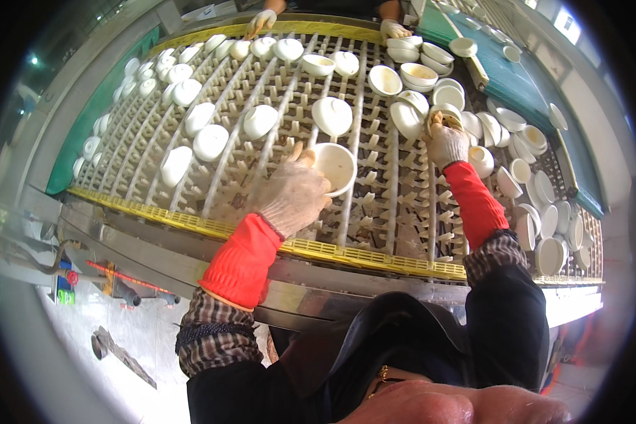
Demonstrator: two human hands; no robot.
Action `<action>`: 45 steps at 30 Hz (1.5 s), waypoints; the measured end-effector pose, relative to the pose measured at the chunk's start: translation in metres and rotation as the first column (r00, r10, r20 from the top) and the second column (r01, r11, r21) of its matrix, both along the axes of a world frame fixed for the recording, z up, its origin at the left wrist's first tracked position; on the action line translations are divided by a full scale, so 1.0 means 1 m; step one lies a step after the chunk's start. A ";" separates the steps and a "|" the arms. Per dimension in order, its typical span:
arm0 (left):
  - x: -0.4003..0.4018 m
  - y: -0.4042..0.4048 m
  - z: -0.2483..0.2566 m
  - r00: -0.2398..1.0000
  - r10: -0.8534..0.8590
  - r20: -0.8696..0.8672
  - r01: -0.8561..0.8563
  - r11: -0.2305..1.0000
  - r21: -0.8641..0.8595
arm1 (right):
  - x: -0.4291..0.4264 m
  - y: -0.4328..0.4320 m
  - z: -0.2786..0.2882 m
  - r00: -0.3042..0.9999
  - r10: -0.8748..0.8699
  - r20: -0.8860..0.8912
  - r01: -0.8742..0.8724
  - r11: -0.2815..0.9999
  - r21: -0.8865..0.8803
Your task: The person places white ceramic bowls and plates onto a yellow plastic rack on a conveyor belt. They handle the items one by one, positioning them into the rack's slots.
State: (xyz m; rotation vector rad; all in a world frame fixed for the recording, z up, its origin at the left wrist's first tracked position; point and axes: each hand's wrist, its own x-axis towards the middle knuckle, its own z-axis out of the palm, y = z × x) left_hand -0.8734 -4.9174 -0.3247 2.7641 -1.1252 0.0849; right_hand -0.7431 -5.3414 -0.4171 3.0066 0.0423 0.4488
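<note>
In a light knitted glove over a red rubber cuff, my left hand [298, 192] grips a white bowl [335, 168] by its left side. The bowl is tilted so that its inside faces me, above the pegged conveyor belt [373, 212]. Farther right, my right hand [448, 140], gloved the same way, has its fingers inside another white bowl [445, 114] and grips its near rim. Leaning bowls [409, 117] stand just left of that hand. Several more white bowls [487, 127] crowd together on its right. An upturned bowl [332, 115] sits on the pegs beyond my left hand.
Rows of upturned bowls [186, 92] sit on the belt's left part. Yellow guard strips [371, 258] edge the belt. A green belt [530, 98] carrying bowls runs at the right. Across the conveyor, a co-worker's gloved hands [262, 22] are near the far edge.
</note>
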 end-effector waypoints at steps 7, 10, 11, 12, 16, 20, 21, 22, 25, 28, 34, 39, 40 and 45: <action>0.005 0.029 0.009 0.771 0.363 -0.522 -0.629 0.557 -0.542 | -0.019 0.040 0.058 0.981 0.037 -0.193 0.055 0.891 0.450; 0.012 0.064 0.021 0.662 0.295 -0.689 -0.749 0.287 -0.597 | -0.043 0.044 0.069 0.910 0.349 -0.226 -0.190 0.832 0.521; 0.014 0.079 0.027 0.664 0.357 -0.657 -0.747 0.279 -0.603 | -0.045 0.055 0.070 0.894 0.408 -0.185 -0.215 0.754 0.621; 0.017 0.099 0.024 0.612 0.419 -0.671 -0.783 0.198 -0.590 | -0.045 0.069 0.072 0.873 0.469 -0.137 -0.243 0.659 0.712; 0.012 0.137 0.007 0.402 0.898 -0.181 -0.883 0.328 -0.337 | -0.031 0.159 0.085 0.770 0.619 0.156 -0.450 0.353 0.820; 0.015 0.125 -0.006 0.455 0.889 -0.055 -0.876 0.435 -0.207 | 0.020 0.190 0.050 0.701 0.692 0.170 -0.615 0.467 0.635; 0.014 0.120 -0.008 0.464 0.886 -0.014 -0.861 0.447 -0.241 | 0.026 0.190 0.046 0.667 0.732 0.136 -0.726 0.599 0.337; 0.013 0.113 -0.011 0.473 0.881 0.029 -0.843 0.462 -0.274 | 0.022 0.179 0.041 0.695 0.677 0.243 -0.714 0.609 0.346; 0.010 0.092 -0.005 0.513 0.855 0.078 -0.816 0.514 -0.265 | 0.016 0.157 0.044 0.929 0.370 0.024 -0.126 0.255 0.959; 0.005 0.073 -0.009 0.592 0.796 0.123 -0.732 0.595 -0.331 | 0.023 0.106 0.064 0.948 0.219 0.232 -0.302 0.853 0.426; -0.004 0.005 0.025 0.675 0.724 -0.141 -0.737 0.662 -0.136 | 0.101 0.040 0.048 0.987 0.019 -0.157 0.030 0.952 0.306; -0.005 0.010 -0.013 0.798 0.593 0.110 -0.527 0.774 -0.352 | 0.138 0.044 0.042 0.950 0.072 -0.305 -0.001 0.974 0.227; -0.008 0.007 -0.005 0.789 0.613 -0.042 -0.601 0.755 -0.261 | 0.144 0.038 0.042 0.937 0.030 -0.349 0.038 0.981 0.188; -0.010 -0.004 0.010 0.722 0.685 -0.100 -0.689 0.698 -0.195 | 0.111 0.023 0.066 0.962 0.113 0.248 -0.208 0.892 0.402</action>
